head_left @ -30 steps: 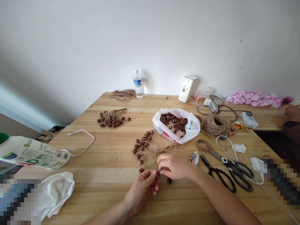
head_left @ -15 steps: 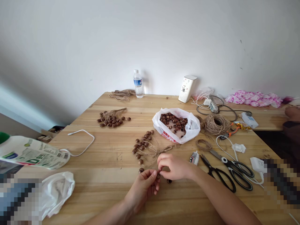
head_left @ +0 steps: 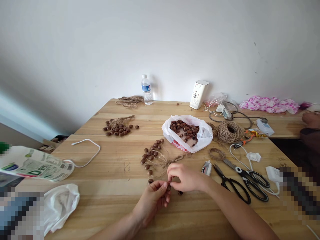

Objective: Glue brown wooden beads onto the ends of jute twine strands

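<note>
My left hand (head_left: 156, 193) pinches a small brown nut shell (head_left: 169, 188) between thumb and fingers. Against its top, the closed fingertips of my right hand (head_left: 183, 178) meet the left ones; what they pinch is hidden. Just beyond lies a bundle of jute twine (head_left: 175, 160) with a knotted stem, its loose strands ending in several brown nut shells (head_left: 151, 153). One loose shell (head_left: 180, 192) rests under my right hand. Past the bundle, a white plastic bag (head_left: 207, 135) stands open with many shells inside. A glue tube (head_left: 206, 168) lies by my right wrist.
Black scissors (head_left: 233, 186) and a larger pair (head_left: 253, 180) lie at right, near a twine coil (head_left: 230, 132). A finished-looking shell bundle (head_left: 120, 128) sits at left. Behind are a water bottle (head_left: 147, 90) and white box (head_left: 199, 95); a large bottle (head_left: 37, 163) lies left.
The hands stay together on the nut shell with hardly any motion. The whole view has shifted very slightly.
</note>
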A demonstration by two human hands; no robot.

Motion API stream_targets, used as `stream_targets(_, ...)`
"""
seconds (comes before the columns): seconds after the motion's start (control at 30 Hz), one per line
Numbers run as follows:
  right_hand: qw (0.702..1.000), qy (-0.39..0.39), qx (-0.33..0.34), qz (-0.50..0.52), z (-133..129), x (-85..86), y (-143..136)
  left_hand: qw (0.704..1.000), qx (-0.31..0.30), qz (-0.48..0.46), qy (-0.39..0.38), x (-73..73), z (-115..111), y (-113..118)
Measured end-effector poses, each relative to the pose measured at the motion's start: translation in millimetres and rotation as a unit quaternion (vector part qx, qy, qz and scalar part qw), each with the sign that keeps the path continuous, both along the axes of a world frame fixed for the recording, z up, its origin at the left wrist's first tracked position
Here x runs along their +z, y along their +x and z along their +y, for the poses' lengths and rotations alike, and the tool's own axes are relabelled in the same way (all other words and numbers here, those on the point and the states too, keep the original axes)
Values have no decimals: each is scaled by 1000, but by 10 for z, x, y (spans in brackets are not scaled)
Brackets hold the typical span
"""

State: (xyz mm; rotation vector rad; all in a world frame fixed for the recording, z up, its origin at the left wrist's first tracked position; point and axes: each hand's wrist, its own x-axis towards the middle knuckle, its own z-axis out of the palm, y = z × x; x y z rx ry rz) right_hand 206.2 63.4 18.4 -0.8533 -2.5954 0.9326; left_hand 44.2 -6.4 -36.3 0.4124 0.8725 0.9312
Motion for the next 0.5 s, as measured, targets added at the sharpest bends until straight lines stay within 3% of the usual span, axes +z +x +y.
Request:
stream_targets(0.3, 1000, 10, 1, -6, -11, 12, 2, 1000, -7, -3, -6, 34, 0, 0)
stream_targets(0.5, 999, 35, -8, -20, -21, 121, 28, 1000, -7, -7, -16, 49, 7, -7)
